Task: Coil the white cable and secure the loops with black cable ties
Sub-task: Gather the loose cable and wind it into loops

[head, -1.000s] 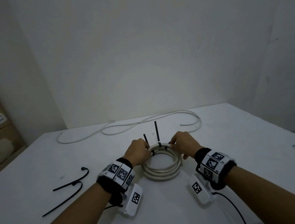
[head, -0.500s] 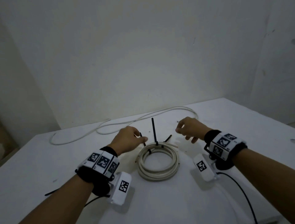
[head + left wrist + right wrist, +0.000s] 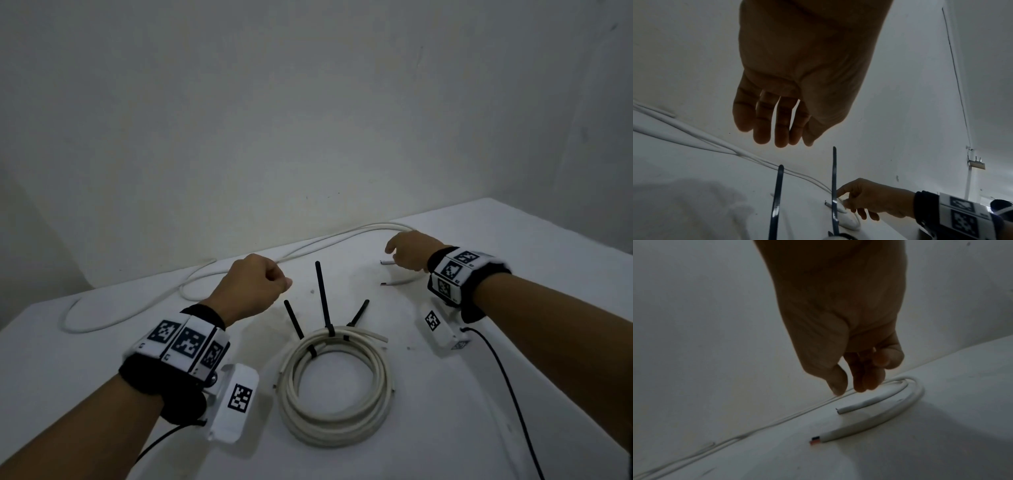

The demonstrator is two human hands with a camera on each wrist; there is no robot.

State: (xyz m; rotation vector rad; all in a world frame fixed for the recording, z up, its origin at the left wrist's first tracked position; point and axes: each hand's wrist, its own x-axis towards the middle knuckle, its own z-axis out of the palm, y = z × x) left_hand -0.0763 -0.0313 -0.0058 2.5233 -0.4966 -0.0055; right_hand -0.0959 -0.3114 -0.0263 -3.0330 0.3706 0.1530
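Landmark: the tied coil (image 3: 334, 387), lying flat on the white table (image 3: 479, 428) between the two forearms
Ties: three black cable ties (image 3: 323, 298) cinched round the coil's far arc, tails sticking up, the middle one tallest
Loose cable: a second white cable (image 3: 239, 270) runs along the table beyond the coil; its two cut ends (image 3: 840, 410) lie beyond the coil to the right, under the right hand
Left hand: left hand (image 3: 255, 286) hovers beyond the coil's left side, fingers loosely hanging, holding nothing
Right hand: right hand (image 3: 409, 251) hovers just above the cut ends, thumb and fingertips drawn near each other but apart, nothing pinched
Handling, judged: the loose cable looks light and springy, stiff enough to hold its curve, with a smooth jacket that may slip; loops will likely spring open unless pinned
Where to hold, judged: just behind a cut end, not on the bare tip
Containers: none in view
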